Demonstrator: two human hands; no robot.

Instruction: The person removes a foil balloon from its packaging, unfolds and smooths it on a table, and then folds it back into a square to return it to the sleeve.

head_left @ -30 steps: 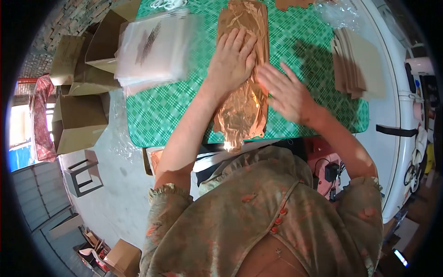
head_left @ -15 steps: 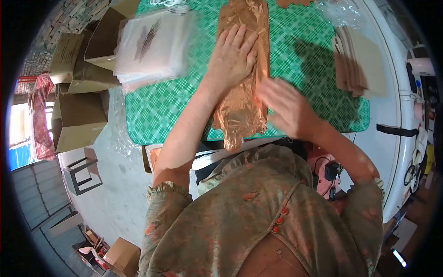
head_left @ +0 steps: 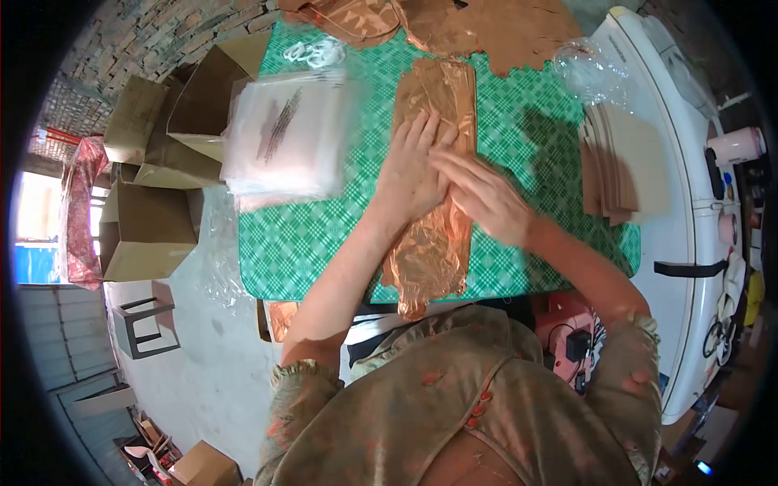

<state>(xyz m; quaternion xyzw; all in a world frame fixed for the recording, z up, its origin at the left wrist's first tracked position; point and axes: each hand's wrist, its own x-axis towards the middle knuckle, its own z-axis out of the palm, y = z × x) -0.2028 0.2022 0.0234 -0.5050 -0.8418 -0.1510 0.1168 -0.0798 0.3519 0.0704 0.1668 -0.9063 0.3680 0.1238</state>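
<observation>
A long folded strip of shiny copper-coloured foil lies lengthwise on the green checked tablecloth, its narrow tip hanging past the near edge. My left hand rests flat on the middle of the foil, fingers stretched towards the far end. From the right, my right hand reaches across with straight fingers, its fingertips at or over the back of my left hand. Neither hand grasps anything. Part of the foil is hidden under both hands.
More copper foil covers the table's far edge. A stack of clear plastic bags and white cord lie left; beige card pieces and crumpled clear plastic lie right. Cardboard boxes stand left of the table.
My right hand has moved from beside the foil's right edge up and left to meet my left hand. The view has tilted up, showing more foil at the far edge.
</observation>
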